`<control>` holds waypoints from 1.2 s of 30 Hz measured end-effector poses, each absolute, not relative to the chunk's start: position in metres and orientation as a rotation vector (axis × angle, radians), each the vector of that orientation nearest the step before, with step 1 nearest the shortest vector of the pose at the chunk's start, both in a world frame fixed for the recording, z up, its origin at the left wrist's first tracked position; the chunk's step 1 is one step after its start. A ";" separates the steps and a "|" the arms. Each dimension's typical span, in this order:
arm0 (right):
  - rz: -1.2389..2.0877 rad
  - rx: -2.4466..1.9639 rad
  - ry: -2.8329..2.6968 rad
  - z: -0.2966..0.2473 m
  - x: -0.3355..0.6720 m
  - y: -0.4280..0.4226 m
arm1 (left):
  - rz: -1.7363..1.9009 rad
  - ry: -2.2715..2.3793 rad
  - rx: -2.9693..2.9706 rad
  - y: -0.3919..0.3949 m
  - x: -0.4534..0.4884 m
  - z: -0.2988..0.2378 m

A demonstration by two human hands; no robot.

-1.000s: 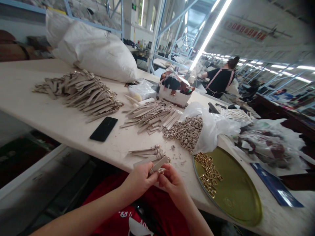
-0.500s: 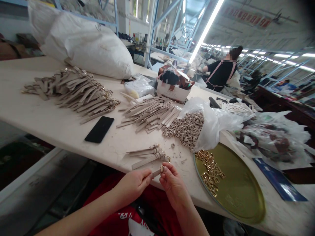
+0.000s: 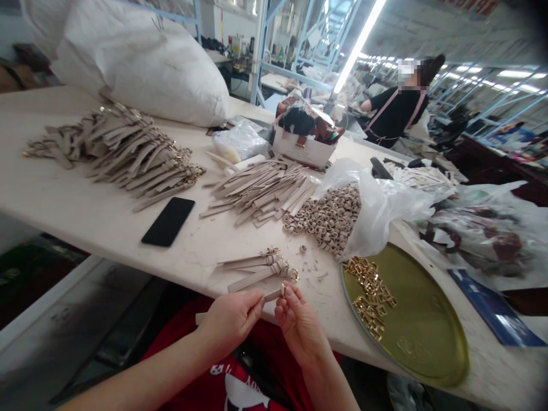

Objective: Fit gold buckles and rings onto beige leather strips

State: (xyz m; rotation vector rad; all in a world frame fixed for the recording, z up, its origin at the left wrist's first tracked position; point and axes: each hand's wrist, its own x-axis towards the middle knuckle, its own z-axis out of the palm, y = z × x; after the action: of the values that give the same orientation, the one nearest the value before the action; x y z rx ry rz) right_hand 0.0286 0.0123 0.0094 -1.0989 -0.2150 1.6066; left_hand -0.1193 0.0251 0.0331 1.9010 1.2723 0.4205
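My left hand pinches a beige strap at the table's front edge. My right hand pinches a small gold buckle at the strap's far end. Just beyond my hands lie a few finished straps with buckles. A gold round tray with several gold buckles sits to the right. Small beige loops spill from a clear plastic bag. A pile of plain straps lies behind.
A black phone lies left of centre. A large heap of buckled straps and a big white sack sit at the far left. A white box stands at the back. Another person works at a far table.
The strap has slid left through my left hand; its tail now sticks out behind the hand. My hands have dropped slightly toward me, off the small pile.
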 end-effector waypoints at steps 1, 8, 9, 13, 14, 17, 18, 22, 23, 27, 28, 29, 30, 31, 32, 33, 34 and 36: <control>1.596 -1.105 -0.277 0.009 0.026 0.011 | 0.437 1.261 1.857 0.025 -0.119 0.034; 1.407 -1.262 -0.774 0.007 0.015 -0.004 | 0.543 1.059 1.295 0.027 -0.115 0.035; 1.379 -1.283 -0.782 0.007 0.016 -0.004 | 0.532 1.023 1.223 0.027 -0.115 0.036; 1.572 -1.208 -0.685 0.010 0.019 -0.004 | 0.511 0.939 1.017 0.025 -0.113 0.036; 1.613 -1.189 -0.675 0.010 0.019 -0.004 | 0.519 0.938 0.992 0.023 -0.112 0.035; 1.506 -1.247 -0.796 0.009 0.019 -0.007 | 0.586 0.939 0.950 0.017 -0.110 0.031; 1.442 -1.280 -0.857 0.008 0.019 -0.009 | 0.608 0.933 0.950 0.014 -0.110 0.029; 1.458 -1.283 -0.940 0.009 0.022 -0.015 | 0.629 0.928 1.032 0.004 -0.111 0.025; 1.512 -1.250 -0.920 0.011 0.023 -0.017 | 0.625 0.933 1.052 0.002 -0.111 0.026; 1.677 -1.083 -0.796 0.017 0.025 -0.022 | 0.642 0.914 0.996 -0.006 -0.111 0.035; 1.693 -1.059 -0.781 0.019 0.025 -0.024 | 0.646 0.896 0.965 -0.007 -0.110 0.038; 1.699 -1.049 -0.778 0.019 0.025 -0.025 | 0.649 0.877 0.939 -0.009 -0.110 0.040; 1.695 -1.053 -0.790 0.020 0.024 -0.026 | 0.648 0.862 0.922 -0.011 -0.110 0.041; 1.675 -1.071 -0.822 0.020 0.024 -0.027 | 0.645 0.852 0.915 -0.013 -0.109 0.042; 1.627 -1.109 -0.874 0.020 0.024 -0.029 | 0.645 0.848 0.917 -0.014 -0.110 0.041; 1.542 -1.165 -0.949 0.021 0.024 -0.030 | 0.650 0.851 0.930 -0.016 -0.110 0.039; 1.415 -1.231 -1.045 0.022 0.024 -0.031 | 0.655 0.864 0.960 -0.017 -0.110 0.037; 1.093 -1.334 -1.264 0.023 0.025 -0.033 | 0.661 0.918 1.067 -0.019 -0.111 0.033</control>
State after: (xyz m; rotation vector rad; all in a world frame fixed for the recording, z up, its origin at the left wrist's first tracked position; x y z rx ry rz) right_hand 0.0253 -0.0329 0.0233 -1.3339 -1.2640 1.0928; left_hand -0.1115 -0.0186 0.0328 1.0666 0.9183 0.6606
